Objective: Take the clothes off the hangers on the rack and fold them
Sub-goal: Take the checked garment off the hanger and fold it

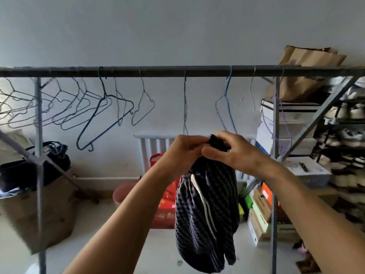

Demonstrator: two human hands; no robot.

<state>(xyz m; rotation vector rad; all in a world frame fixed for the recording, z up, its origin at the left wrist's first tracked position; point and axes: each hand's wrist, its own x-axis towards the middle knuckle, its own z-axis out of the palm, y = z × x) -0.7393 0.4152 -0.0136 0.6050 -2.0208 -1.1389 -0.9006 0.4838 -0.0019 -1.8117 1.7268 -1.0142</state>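
Both bare forearms rise from the bottom edge and meet in the middle of the view, below the rack bar (177,71). The left hand (185,147) has its fingers curled round the bunched top of a dark checked garment (207,214), and the right hand (233,153) pinches the same bunch from the other side, thumb underneath and fingers over the top. The two hands almost touch. The garment hangs straight down from them in loose folds, off any hanger, with two pale bands running down its front; what kind of garment it is cannot be told.

Bare wire hangers hang along the bar. A tangle of grey ones (49,107) crowds the left end, a dark blue hanger (104,115) tilts beside them, a silver one (143,103) follows, a thin hanger (185,107) seen edge-on hangs just above the left hand, and a light blue hanger (225,103) hangs above the right hand.

Behind the hands a white radiator (158,141) stands against the wall, with a red bag (166,194) and a pink basin (122,192) on the floor before it. A brown paper bag (39,210) sits at the left, stacked shoe boxes (260,210) at the right, and shelves of shoes (345,135) fill the far right edge.
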